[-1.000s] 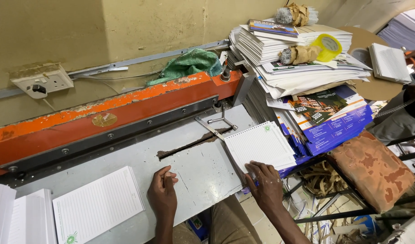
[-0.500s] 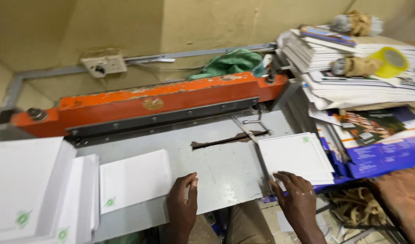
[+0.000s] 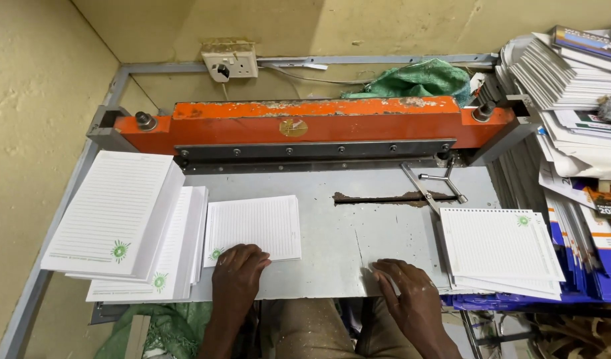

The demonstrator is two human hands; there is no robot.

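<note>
My left hand [image 3: 237,274] lies flat on the near edge of a small stack of lined white sheets [image 3: 255,226] on the grey metal bed [image 3: 358,229] of an orange paper cutter [image 3: 305,126]. My right hand [image 3: 404,292] rests palm down on the bed's front edge, just left of a punched stack of lined sheets [image 3: 498,249] at the bed's right end. Neither hand grips anything. Two taller stacks of lined sheets [image 3: 116,213] with green marks stand at the left.
A slot and a metal side guide [image 3: 428,189] cross the bed's right half. A wall socket [image 3: 229,63] and a green cloth [image 3: 418,80] sit behind the cutter. Piles of booklets and papers [image 3: 571,93] crowd the right side. A yellow wall closes the left.
My view has swung left, bringing the left stacks into sight. My left hand has moved left onto the small stack of sheets; my right hand stays near the punched stack.
</note>
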